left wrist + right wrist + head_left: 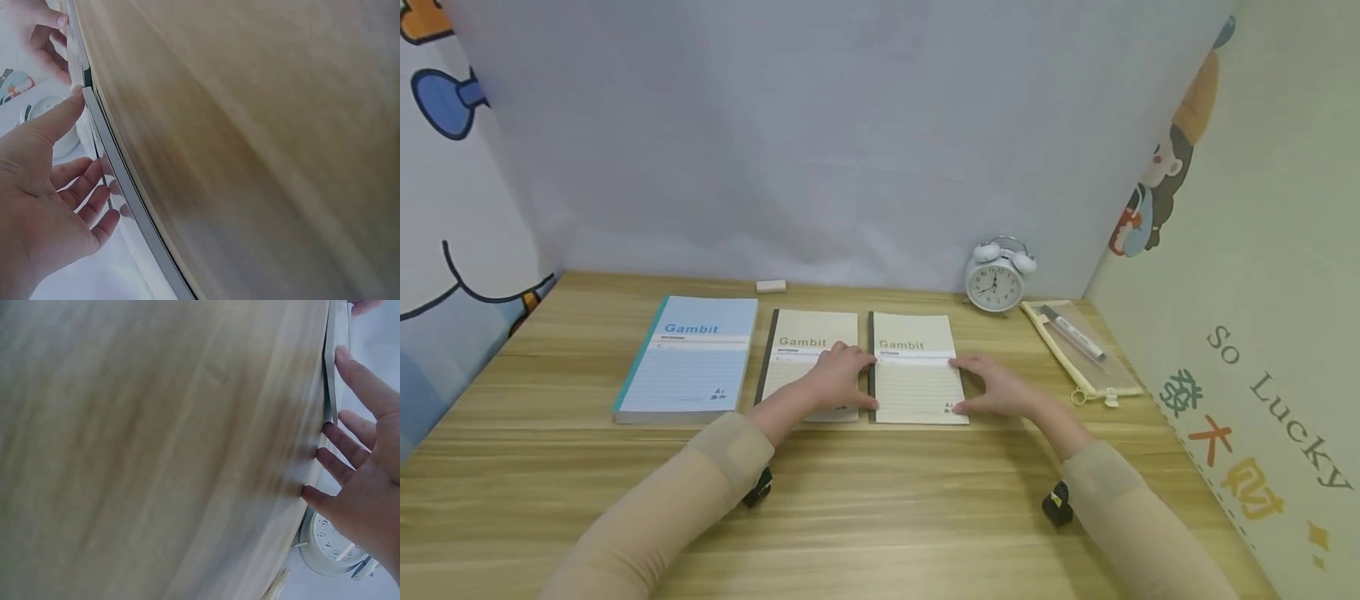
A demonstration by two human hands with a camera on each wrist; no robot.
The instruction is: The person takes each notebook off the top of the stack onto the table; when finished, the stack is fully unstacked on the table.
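Note:
A cream notebook (919, 383) with a dark spine and "Gambit" on its cover lies flat between my two hands. At its left side, my left hand (837, 379) touches the spine edge with thumb and a fingertip, reaching across a matching cream notebook (808, 325). Fingertips of my right hand (1006, 392) touch the right edge, thumb nearer me. In the right wrist view, the right thumb meets the notebook edge (332, 369) while the other fingers are spread on the tabletop. The left wrist view shows loosely bent left fingers (87, 194) over the matching notebook.
A thicker blue notebook (692, 367) lies at the left. Behind are a white eraser (771, 287) and a white alarm clock (995, 282). A mesh zip pouch (1108, 371) with a marker (1075, 333) lies right. Cloth and printed panels border the wooden table (910, 517).

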